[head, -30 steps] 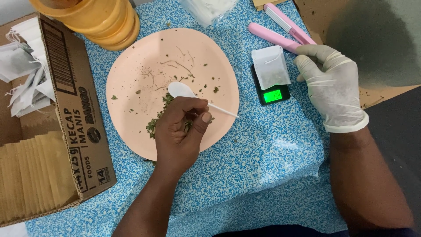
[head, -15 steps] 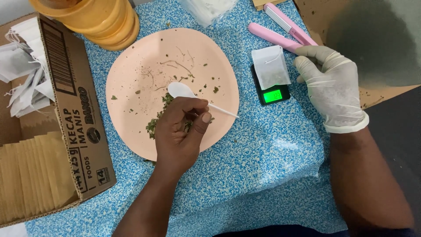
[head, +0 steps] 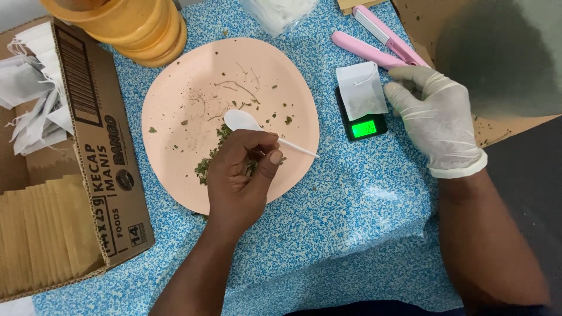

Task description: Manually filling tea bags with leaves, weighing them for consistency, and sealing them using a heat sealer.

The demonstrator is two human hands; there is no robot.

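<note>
The bare left hand (head: 243, 175) hovers over the pink plate (head: 175, 158), its grip narrow around a white plastic spoon (head: 243, 121); the spoon's bowl points up-left and its thin handle sticks out to the right past the thumb. Under the fingers lies a small heap of dried green herb (head: 205, 167), with loose flakes scattered across the plate. The right hand (head: 436, 120), in a white glove, rests beside a small black scale (head: 363, 126) with a lit green display; its fingers are spread loosely and hold nothing, the fingertips just beside a white filter bag (head: 363, 90) that lies on the scale. Behind the glove a pink sealer tool (head: 380, 44) lies on the blue speckled counter (head: 351, 216). At the left stands an open cardboard box (head: 111, 169) with brown sachets and white bags inside, and a stack of orange bowls (head: 134, 26) sits above the plate
</note>
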